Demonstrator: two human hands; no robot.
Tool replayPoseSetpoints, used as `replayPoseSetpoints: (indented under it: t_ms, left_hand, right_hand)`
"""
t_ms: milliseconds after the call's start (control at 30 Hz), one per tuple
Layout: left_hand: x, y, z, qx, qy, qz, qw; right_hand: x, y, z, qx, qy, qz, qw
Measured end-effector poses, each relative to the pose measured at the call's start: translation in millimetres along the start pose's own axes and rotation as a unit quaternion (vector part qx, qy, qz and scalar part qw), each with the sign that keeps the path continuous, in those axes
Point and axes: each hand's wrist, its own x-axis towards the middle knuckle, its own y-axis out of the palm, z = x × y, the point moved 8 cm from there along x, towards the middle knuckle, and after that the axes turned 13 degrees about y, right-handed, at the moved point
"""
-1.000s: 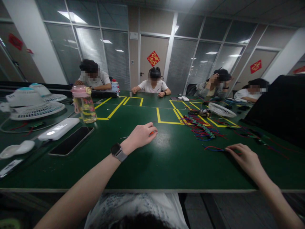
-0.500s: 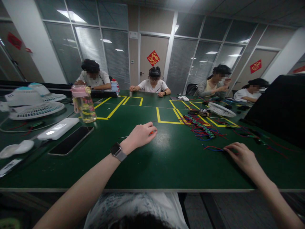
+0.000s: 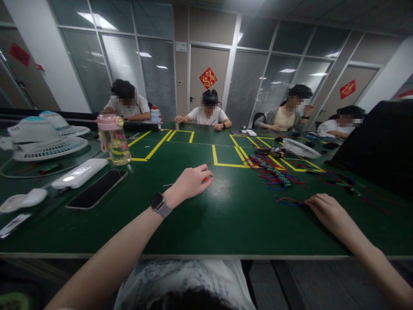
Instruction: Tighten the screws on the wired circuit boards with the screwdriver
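Observation:
My left hand (image 3: 193,181) is closed around what looks like a small screwdriver (image 3: 206,178). Its orange handle peeks out between my fingers, and a thin metal shaft sticks out past the back of the hand. Further right, my right hand (image 3: 327,211) rests low over the table, fingertips pinched on a pair of red and blue wires (image 3: 288,200). The wires' loose ends point left; whatever they join to is hidden under my fingers. Just beyond lies a row of small green circuit boards (image 3: 272,170) with many red and blue leads.
On the left of the green table (image 3: 206,232) are a phone (image 3: 97,190), a white power bank (image 3: 79,173), a drink bottle (image 3: 115,140) and white fans (image 3: 45,137). Right, a fan part (image 3: 300,148) lies near a black screen (image 3: 377,150). Several people sit opposite.
Both my hands stay almost in place with the same grips. At the far right, a co-worker has lowered one hand and turned slightly.

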Motion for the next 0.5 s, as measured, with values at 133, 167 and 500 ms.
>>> replayPoseSetpoints:
  t_ms: [133, 167, 500]
  left_hand:
    - [-0.2, -0.1, 0.2, -0.004, 0.0, -0.001, 1.0]
    - [-0.2, -0.1, 0.4, -0.005, 0.0, -0.001, 1.0]
    - [0.2, -0.7, -0.2, -0.007, 0.001, 0.0, 1.0]
  right_hand:
    - [1.5, -0.6, 1.2, 0.001, -0.001, -0.004, 1.0]
    - [1.3, -0.4, 1.1, 0.004, -0.001, -0.005, 1.0]
    - [-7.7, -0.8, -7.5, -0.001, 0.043, -0.025, 0.999]
